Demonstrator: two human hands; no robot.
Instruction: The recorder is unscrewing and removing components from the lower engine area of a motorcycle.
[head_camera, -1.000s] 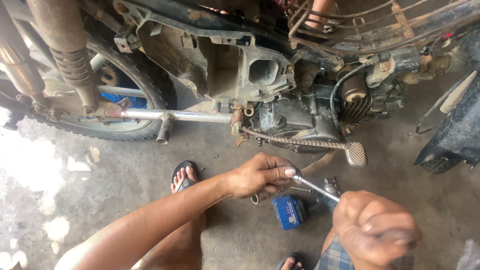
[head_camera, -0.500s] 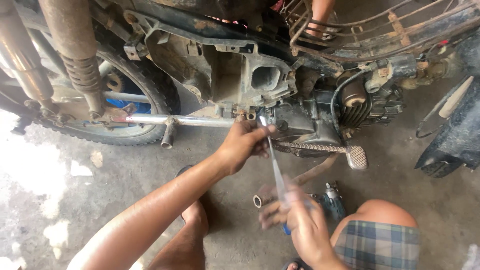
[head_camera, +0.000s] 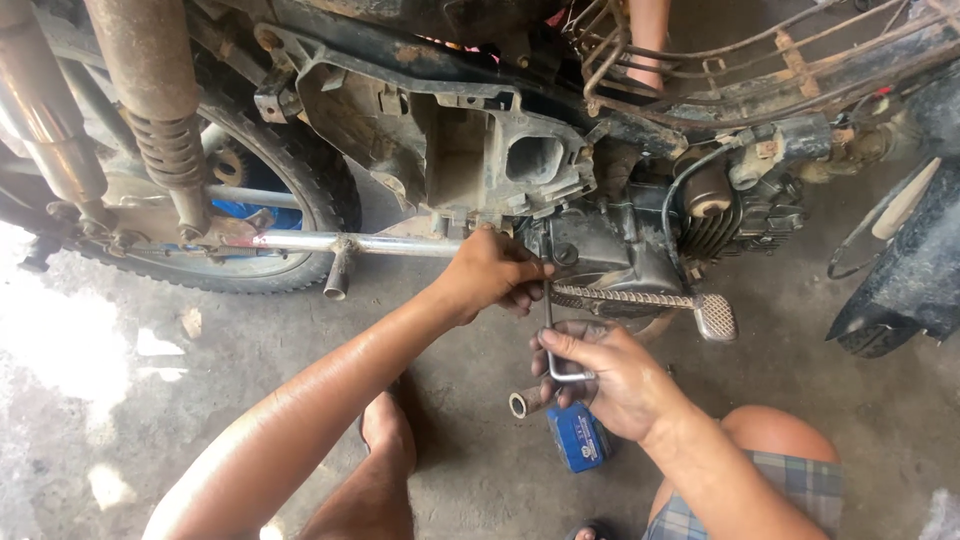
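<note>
Under engine (head_camera: 620, 250) | right hand (head_camera: 610, 380) grips wrench (head_camera: 555, 345) | left hand (head_camera: 495, 275) steadies

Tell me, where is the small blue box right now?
In the head view, the blue box lies on the concrete floor, low and centre, just under the right hand, beside a short metal tube.

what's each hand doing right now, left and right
Left hand: closed around the top of the L-shaped metal wrench, at the engine.
Right hand: closed on the wrench's lower bend.

Shiny metal wrench (head_camera: 556, 350), rough concrete floor (head_camera: 130, 400)
</note>
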